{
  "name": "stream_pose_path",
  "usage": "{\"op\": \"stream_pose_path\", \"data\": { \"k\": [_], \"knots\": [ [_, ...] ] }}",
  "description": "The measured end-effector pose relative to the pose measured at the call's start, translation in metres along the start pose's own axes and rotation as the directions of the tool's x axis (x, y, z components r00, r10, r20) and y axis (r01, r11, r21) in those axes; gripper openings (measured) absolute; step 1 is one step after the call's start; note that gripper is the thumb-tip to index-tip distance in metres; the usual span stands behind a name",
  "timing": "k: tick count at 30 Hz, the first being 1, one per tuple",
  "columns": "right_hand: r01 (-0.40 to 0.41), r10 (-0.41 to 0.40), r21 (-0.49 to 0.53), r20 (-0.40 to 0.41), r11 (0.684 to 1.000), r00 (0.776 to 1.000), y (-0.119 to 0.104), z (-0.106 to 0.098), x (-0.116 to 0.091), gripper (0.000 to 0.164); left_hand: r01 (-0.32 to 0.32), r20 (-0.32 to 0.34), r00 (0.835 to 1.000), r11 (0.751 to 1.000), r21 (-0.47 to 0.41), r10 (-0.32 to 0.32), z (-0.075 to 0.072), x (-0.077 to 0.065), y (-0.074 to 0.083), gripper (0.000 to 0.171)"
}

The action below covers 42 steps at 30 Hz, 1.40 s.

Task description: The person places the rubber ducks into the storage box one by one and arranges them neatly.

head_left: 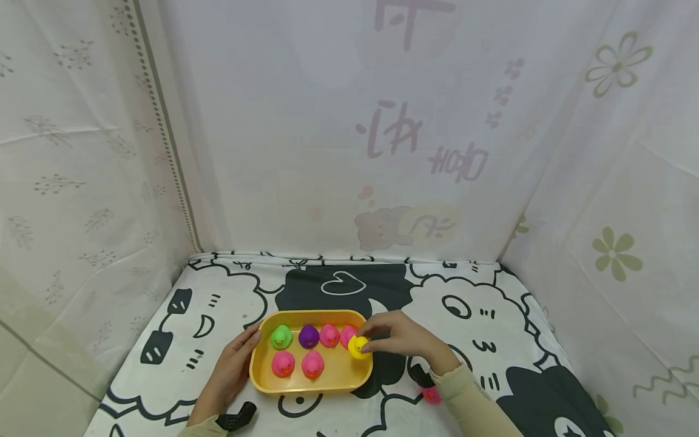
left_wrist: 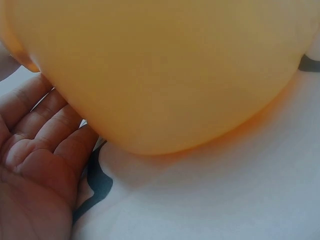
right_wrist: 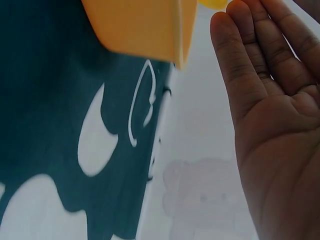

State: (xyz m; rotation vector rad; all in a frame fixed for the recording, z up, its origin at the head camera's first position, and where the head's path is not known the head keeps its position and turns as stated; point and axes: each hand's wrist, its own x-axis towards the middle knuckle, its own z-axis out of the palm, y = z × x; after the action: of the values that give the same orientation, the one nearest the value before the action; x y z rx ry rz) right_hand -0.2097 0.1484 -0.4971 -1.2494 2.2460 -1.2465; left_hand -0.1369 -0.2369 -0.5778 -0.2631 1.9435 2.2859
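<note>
A yellow rubber duck (head_left: 358, 347) is pinched by my right hand (head_left: 397, 334) at the right end of a yellow tray (head_left: 338, 381). In the right wrist view only a sliver of the yellow duck (right_wrist: 214, 3) shows beyond the fingertips. My left hand (head_left: 236, 362) holds the tray's left end, thumb at the rim; its fingers lie against the outer wall (left_wrist: 165, 80) in the left wrist view. Inside the tray sit a green duck (head_left: 281, 337), a purple duck (head_left: 309, 337) and several pink ducks (head_left: 313, 365). One pink duck (head_left: 347, 334) is partly hidden behind the yellow one.
A pink object (head_left: 431, 396) lies on the cloth, partly covered by my right forearm. The black-and-white cartoon cloth (head_left: 218, 291) covers the table. Pale printed curtains (head_left: 306, 152) enclose the back and both sides.
</note>
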Motion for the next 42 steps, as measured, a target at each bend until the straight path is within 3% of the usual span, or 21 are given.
{"op": "stream_pose_path", "data": {
  "k": [4,12,35,42],
  "knots": [
    [-0.027,0.027,-0.011,0.054,1.0,0.998,-0.004,0.011,0.014,0.027,-0.002,-0.001,1.0,1.0,0.005,0.002,0.0,0.0,0.001,0.065],
    [0.004,0.005,-0.062,0.15,0.998,0.989,0.001,0.037,0.035,0.026,0.008,-0.005,1.0,1.0,0.003,-0.008,0.0,0.0,0.001,0.066],
    [0.026,0.017,-0.247,0.169,0.969,0.985,0.007,0.046,0.04,0.029,-0.034,-0.018,0.999,0.999,0.037,0.034,-0.001,0.002,-0.004,0.065],
    [0.026,0.029,-0.309,0.174,0.951,0.984,0.006,0.047,0.041,0.029,-0.015,-0.015,1.0,1.0,0.012,0.015,-0.002,0.004,-0.007,0.064]
  ]
}}
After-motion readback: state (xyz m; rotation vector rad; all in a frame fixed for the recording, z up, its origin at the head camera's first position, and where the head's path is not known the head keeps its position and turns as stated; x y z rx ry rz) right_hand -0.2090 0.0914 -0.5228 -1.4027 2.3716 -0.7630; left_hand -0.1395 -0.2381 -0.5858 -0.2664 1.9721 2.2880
